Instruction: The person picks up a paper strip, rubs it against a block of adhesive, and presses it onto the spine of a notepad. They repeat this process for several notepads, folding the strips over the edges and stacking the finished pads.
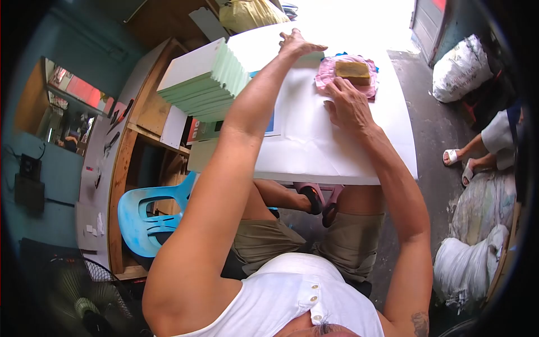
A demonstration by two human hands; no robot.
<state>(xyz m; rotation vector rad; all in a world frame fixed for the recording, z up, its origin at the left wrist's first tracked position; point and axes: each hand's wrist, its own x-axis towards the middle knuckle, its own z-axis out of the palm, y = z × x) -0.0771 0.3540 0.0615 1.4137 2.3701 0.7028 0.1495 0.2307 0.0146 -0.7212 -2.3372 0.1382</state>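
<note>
Left hand (295, 44): fingers spread, no object seen in grasp, above far part of white-covered table (314, 149). Right hand (351, 106): fingers bent at near edge of yellowish-brown block (352, 70), thumb apart, unclenched; contact pressure cannot be told. Block lies on folded pink cloth (326, 74). Stage, as judged: positioning, block ungrasped; any lift would call for fingers and thumb closing on opposite sides. Surface: stack of green-edged boards (196, 76) at left. Room: blue plastic chair (130, 216), fan (84, 300), white sack (461, 67).

Teal walls (90, 25); dark grey floor (418, 126)
</note>
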